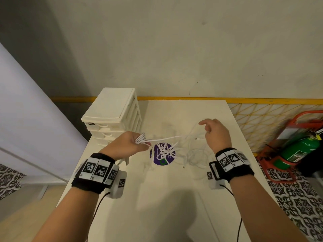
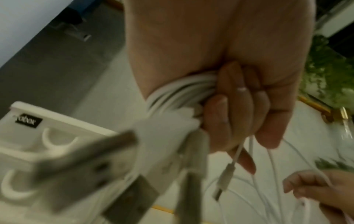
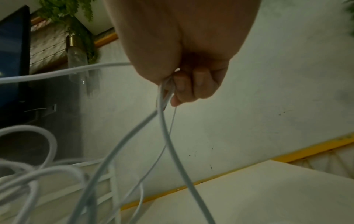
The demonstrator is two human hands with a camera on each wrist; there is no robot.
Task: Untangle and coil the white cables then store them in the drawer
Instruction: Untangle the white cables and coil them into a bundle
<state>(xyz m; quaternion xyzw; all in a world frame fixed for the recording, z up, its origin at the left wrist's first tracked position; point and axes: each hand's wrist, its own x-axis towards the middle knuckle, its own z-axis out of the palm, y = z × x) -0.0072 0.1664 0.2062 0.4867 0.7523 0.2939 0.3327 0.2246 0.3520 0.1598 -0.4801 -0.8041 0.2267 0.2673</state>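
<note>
My left hand [image 1: 132, 144] grips a bundle of coiled white cable [image 1: 141, 137], wound turns showing against the palm [image 2: 178, 91] with USB plugs [image 2: 223, 183] dangling below the fingers. A taut white strand [image 1: 167, 137] runs right to my right hand [image 1: 215, 133], which pinches several white cable strands [image 3: 165, 91] above the table. More tangled white cables [image 1: 174, 152] lie loose on the white table [image 1: 166, 198] between the hands, over a purple round sticker [image 1: 162, 155]. The white drawer unit [image 1: 113, 117] stands at the table's far left corner with its drawers closed.
A yellow-trimmed wall runs behind the table. A yellow lattice rack [image 1: 272, 123] and a green fire extinguisher [image 1: 298, 151] in a red stand sit to the right. Black cords trail from both wrist bands over the table's near side.
</note>
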